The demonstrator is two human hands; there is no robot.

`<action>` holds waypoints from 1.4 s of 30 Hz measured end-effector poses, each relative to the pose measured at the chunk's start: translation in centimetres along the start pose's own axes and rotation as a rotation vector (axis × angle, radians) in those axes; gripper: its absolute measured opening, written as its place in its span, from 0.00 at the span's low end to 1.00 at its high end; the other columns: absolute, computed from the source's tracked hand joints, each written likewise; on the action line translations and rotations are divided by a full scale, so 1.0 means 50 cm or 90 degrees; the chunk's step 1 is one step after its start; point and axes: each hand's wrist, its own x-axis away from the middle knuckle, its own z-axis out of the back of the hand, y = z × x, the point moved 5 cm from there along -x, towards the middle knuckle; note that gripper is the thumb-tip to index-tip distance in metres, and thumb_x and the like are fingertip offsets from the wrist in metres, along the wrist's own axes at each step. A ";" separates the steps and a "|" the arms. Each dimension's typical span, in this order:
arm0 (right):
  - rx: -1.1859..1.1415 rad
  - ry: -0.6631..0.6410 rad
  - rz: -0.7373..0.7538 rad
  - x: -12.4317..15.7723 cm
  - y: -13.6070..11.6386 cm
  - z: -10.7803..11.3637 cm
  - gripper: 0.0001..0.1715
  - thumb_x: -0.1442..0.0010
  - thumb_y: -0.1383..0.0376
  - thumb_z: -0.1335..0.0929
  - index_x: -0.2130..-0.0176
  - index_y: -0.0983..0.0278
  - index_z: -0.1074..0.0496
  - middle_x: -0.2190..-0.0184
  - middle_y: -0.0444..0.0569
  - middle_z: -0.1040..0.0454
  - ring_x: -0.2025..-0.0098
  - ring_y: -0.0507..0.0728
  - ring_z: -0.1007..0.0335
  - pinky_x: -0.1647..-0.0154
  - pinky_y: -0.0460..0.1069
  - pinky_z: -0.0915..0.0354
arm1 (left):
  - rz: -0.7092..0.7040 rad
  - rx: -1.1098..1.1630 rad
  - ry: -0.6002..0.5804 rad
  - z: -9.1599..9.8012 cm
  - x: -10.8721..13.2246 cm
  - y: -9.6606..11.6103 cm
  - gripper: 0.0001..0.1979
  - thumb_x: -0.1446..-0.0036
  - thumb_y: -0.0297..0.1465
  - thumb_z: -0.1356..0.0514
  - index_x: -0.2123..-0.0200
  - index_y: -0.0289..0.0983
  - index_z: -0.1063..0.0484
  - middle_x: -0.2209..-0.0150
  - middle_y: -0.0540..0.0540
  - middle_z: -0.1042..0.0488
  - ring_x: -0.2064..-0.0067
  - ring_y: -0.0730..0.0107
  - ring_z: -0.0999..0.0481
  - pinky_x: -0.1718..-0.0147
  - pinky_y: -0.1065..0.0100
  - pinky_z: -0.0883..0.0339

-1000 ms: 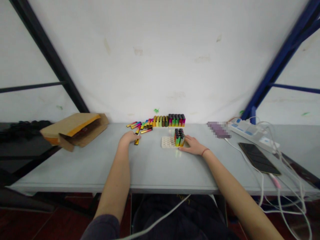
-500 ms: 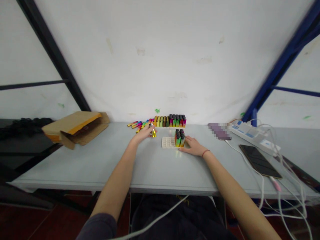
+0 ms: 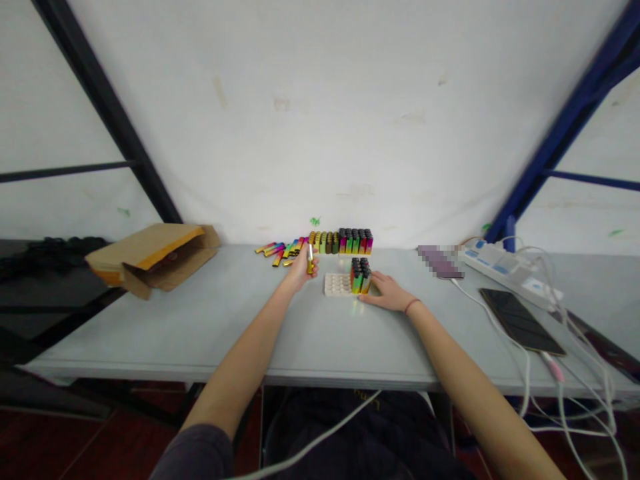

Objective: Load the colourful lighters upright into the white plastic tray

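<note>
My left hand (image 3: 301, 270) is closed around a shiny gold lighter (image 3: 310, 260), held upright above the table, left of a white tray (image 3: 336, 285). The tray has round-edged slots, bare on its left part. Several lighters (image 3: 360, 277) with black tops and green-orange bodies stand in its right part. My right hand (image 3: 387, 291) grips the tray's right end, thumb at the front corner and fingers beside the lighters. Loose rainbow-coloured lighters (image 3: 274, 249) lie in a pile behind my left hand.
Behind the tray, upright yellow-green lighters (image 3: 327, 243) stand beside a block of black-topped lighters (image 3: 356, 241) near the wall. An opened cardboard box (image 3: 155, 257) lies at the left. Phones, including a black one (image 3: 520, 320), a power strip (image 3: 510, 270) and white cables are at the right.
My left hand has moved right and slightly toward me from the pile, turning the gold lighter more upright. My right hand and the tray stay in place.
</note>
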 end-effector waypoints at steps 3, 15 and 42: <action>0.000 0.001 -0.003 0.000 0.001 0.000 0.46 0.36 0.39 0.33 0.34 0.68 0.34 0.33 0.66 0.34 0.32 0.71 0.38 0.32 0.64 0.43 | 0.006 0.018 0.020 -0.001 -0.002 -0.013 0.20 0.36 0.52 0.43 0.64 0.40 0.36 0.81 0.58 0.38 0.83 0.77 0.38 0.79 0.74 0.40; -0.006 0.002 -0.006 0.001 -0.001 0.002 0.45 0.37 0.39 0.33 0.34 0.66 0.33 0.32 0.65 0.35 0.32 0.72 0.38 0.32 0.64 0.43 | -0.013 0.068 0.084 0.000 -0.015 -0.044 0.28 0.36 0.55 0.50 0.79 0.41 0.44 0.87 0.57 0.49 0.87 0.78 0.48 0.86 0.75 0.53; -0.012 0.008 -0.008 0.001 0.005 -0.002 0.45 0.37 0.40 0.33 0.34 0.65 0.34 0.31 0.64 0.37 0.30 0.71 0.40 0.30 0.65 0.45 | -0.030 0.084 0.151 0.005 -0.018 -0.056 0.20 0.35 0.44 0.53 0.76 0.41 0.44 0.86 0.58 0.49 0.87 0.79 0.53 0.86 0.75 0.55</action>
